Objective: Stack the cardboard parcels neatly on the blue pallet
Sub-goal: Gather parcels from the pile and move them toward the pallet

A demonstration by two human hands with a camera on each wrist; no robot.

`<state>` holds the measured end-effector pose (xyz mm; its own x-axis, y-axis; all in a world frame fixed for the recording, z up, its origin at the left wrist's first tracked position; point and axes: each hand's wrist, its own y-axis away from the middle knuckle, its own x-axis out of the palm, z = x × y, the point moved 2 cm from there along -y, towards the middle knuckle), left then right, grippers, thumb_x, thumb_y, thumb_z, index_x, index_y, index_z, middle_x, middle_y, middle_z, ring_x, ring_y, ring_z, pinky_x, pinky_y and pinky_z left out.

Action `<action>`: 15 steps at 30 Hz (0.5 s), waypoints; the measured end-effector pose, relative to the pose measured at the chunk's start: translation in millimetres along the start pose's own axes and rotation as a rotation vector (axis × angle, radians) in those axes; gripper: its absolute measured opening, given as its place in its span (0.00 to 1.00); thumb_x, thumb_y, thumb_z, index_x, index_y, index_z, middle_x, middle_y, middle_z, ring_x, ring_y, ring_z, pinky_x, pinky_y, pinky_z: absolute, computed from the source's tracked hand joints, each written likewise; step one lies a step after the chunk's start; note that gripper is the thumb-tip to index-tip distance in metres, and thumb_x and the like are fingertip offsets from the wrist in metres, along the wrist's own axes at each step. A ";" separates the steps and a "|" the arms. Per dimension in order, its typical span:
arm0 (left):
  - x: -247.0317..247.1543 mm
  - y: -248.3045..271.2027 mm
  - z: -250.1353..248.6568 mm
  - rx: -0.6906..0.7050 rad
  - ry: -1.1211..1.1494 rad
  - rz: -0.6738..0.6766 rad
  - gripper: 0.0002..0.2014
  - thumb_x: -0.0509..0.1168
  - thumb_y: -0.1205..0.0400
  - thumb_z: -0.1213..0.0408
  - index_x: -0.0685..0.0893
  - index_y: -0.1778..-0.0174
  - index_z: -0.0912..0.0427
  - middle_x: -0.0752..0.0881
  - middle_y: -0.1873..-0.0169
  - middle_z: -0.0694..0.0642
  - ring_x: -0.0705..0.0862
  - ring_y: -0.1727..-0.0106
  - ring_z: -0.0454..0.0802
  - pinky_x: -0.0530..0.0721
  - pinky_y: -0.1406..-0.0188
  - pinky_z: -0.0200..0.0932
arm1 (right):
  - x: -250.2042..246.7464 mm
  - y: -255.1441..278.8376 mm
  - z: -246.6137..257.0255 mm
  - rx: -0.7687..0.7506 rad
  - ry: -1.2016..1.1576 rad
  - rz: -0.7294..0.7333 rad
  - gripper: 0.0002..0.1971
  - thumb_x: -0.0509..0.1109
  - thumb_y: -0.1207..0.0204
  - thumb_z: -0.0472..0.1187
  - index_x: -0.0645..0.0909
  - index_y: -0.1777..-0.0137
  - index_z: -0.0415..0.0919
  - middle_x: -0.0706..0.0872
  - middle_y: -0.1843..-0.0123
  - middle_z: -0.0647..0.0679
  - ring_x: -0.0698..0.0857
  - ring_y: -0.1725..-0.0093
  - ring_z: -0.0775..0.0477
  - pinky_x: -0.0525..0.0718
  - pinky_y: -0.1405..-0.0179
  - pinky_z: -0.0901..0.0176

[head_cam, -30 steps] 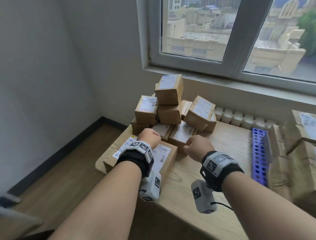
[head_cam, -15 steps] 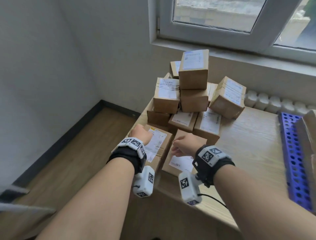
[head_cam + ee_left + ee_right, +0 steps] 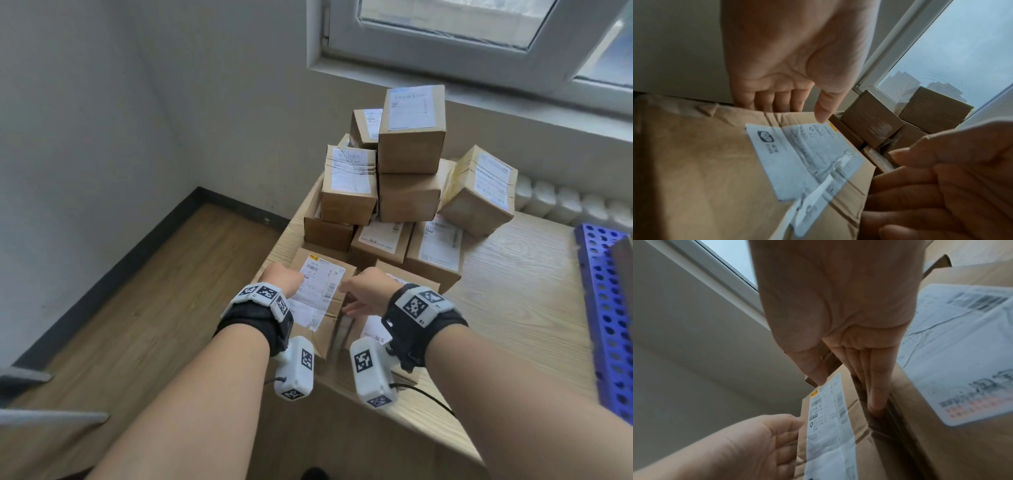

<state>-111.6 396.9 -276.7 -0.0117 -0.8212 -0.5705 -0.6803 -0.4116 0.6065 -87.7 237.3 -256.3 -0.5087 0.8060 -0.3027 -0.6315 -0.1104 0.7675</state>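
Observation:
A flat cardboard parcel (image 3: pixel 320 284) with a white label lies at the table's front left corner. My left hand (image 3: pixel 279 279) is at its left side, fingers down along the edge (image 3: pixel 772 104) and thumb tip at the top rim. My right hand (image 3: pixel 366 291) is at its right side. Its straight fingers (image 3: pixel 873 386) are slid into the gap between this parcel (image 3: pixel 830 426) and a neighbouring labelled parcel (image 3: pixel 951 353), thumb on the top edge. The blue perforated pallet (image 3: pixel 606 308) lies at the table's right edge. Behind the hands rises a loose pile of several parcels (image 3: pixel 411 150).
The wooden table (image 3: pixel 513 291) has bare surface between the pile and the pallet. Its left edge drops to the wood floor (image 3: pixel 154 291). A wall and window (image 3: pixel 445 34) stand behind the pile, with a white radiator (image 3: pixel 565 202). A brown parcel corner (image 3: pixel 621 253) overlaps the pallet.
Both hands have come down and together onto the front left parcel. The right hand has moved left into the gap beside it. The head view has tilted down and left.

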 end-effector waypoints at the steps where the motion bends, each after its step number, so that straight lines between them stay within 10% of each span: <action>1: -2.4 0.4 0.1 -0.028 0.035 0.007 0.18 0.65 0.19 0.63 0.81 0.37 0.70 0.84 0.43 0.64 0.82 0.48 0.59 0.77 0.55 0.46 | -0.3 0.5 1.1 0.000 -0.036 0.012 0.19 0.67 0.18 0.36 0.73 0.30 0.28 0.84 0.38 0.35 0.90 0.55 0.42 0.90 0.66 0.61; 6: -16.2 1.6 1.7 -0.094 0.235 0.053 0.28 0.71 0.21 0.57 0.75 0.27 0.65 0.82 0.34 0.61 0.81 0.35 0.59 0.78 0.48 0.46 | -3.8 2.5 9.3 -0.029 -0.154 -0.006 0.20 0.70 0.19 0.38 0.75 0.30 0.31 0.84 0.41 0.36 0.91 0.51 0.41 0.90 0.48 0.52; 10: -16.3 7.5 -10.3 -0.051 0.343 0.124 0.16 0.75 0.26 0.54 0.85 0.50 0.62 0.89 0.56 0.58 0.87 0.53 0.51 0.87 0.46 0.48 | 8.8 18.4 27.3 -0.082 -0.305 0.178 0.11 0.63 0.16 0.38 0.76 0.38 0.34 0.89 0.50 0.39 0.89 0.51 0.43 0.80 0.31 0.45; 15: -3.2 8.2 -17.8 -0.014 0.187 0.113 0.22 0.76 0.33 0.49 0.85 0.53 0.62 0.88 0.53 0.60 0.85 0.52 0.55 0.85 0.40 0.50 | 23.9 8.3 34.6 -0.208 -0.105 -0.032 0.18 0.63 0.20 0.32 0.78 0.32 0.29 0.86 0.43 0.36 0.87 0.43 0.37 0.85 0.41 0.47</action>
<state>-104.2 389.1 -260.1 0.0500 -0.9209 -0.3867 -0.6719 -0.3175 0.6692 -84.9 275.8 -237.7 -0.4296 0.8661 -0.2558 -0.7586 -0.1924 0.6225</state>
